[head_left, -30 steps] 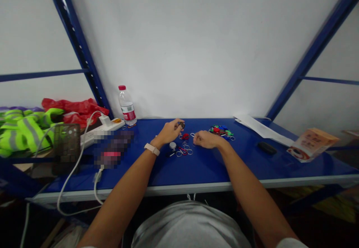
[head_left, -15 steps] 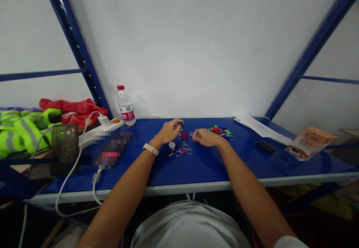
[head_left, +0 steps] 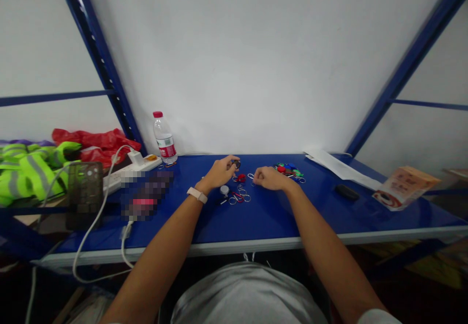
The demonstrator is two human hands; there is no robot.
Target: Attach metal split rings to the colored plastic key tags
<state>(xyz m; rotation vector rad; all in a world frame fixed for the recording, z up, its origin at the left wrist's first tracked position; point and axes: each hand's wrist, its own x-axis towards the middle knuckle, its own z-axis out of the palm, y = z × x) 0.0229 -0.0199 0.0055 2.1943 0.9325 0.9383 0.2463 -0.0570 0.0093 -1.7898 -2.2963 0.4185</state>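
Note:
My left hand (head_left: 220,170), a pale band on its wrist, is closed with thumb and fingers on a small dark round piece (head_left: 237,164). To its right, my right hand (head_left: 269,177) is pinched at the fingertips around a metal key ring (head_left: 250,176), which pokes out on the left side. Below and between the hands lie a small red piece (head_left: 240,178), a round silvery white piece (head_left: 224,189), a red carabiner (head_left: 238,196) and several loose rings (head_left: 247,198). Just behind my right hand sits a pile of coloured small pieces with rings (head_left: 288,170).
A bottle (head_left: 165,141) stands at the back left beside a power strip (head_left: 122,173). Charging cables hang over the table edge (head_left: 252,246) there. White papers (head_left: 334,165), a black object (head_left: 346,192) and an orange-white packet (head_left: 404,187) lie on the right.
My right hand has shifted slightly to the right with the key ring at its fingertips. My left hand keeps its hold and barely moves.

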